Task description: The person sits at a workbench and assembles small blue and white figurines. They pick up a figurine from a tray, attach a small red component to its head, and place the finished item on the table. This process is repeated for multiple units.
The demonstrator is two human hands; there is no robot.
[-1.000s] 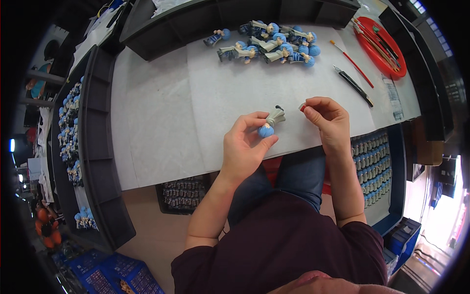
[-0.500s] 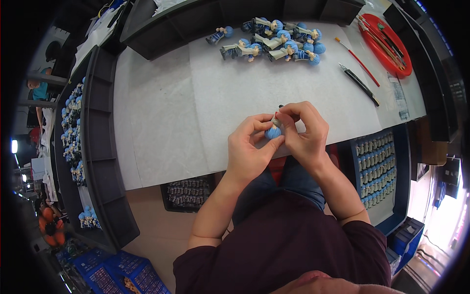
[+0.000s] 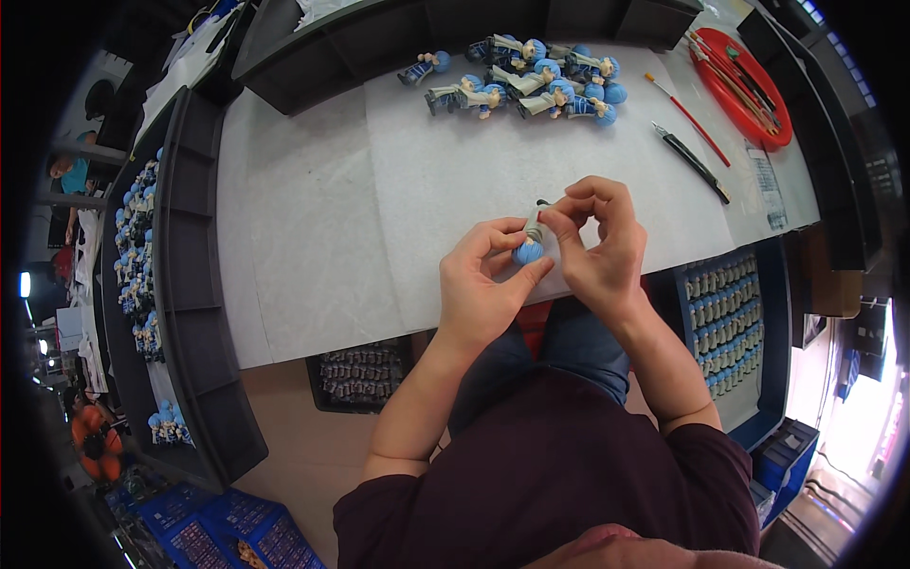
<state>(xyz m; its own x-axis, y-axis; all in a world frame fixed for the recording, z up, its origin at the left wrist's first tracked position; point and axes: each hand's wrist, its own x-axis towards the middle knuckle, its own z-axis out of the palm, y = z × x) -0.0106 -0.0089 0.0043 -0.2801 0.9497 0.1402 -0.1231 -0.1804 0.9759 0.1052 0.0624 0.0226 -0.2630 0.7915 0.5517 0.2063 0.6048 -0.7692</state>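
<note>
Over the near edge of the white-covered table, my left hand [image 3: 485, 284] holds a small figurine [image 3: 528, 250] between thumb and fingers. Its round blue-haired head points toward me, and its pale body and dark feet point away. Beside the body, my right hand [image 3: 605, 251] has thumb and forefinger brought together in a pinch. A tiny red bit shows at that thumb's tip; whether it is held or belongs to the figurine, I cannot tell.
Several similar figurines [image 3: 540, 81] lie at the far side. To their right are a red-handled brush [image 3: 697, 123], a black craft knife [image 3: 692, 163] and a red tray [image 3: 725, 104] of tools. Dark trays [image 3: 194, 284] of figurines stand left; a blue tray [image 3: 777, 351] holds rows at right.
My right hand has drawn slightly away to the right from the figurine, so more of its pale body shows. The left hand keeps its hold almost in place.
</note>
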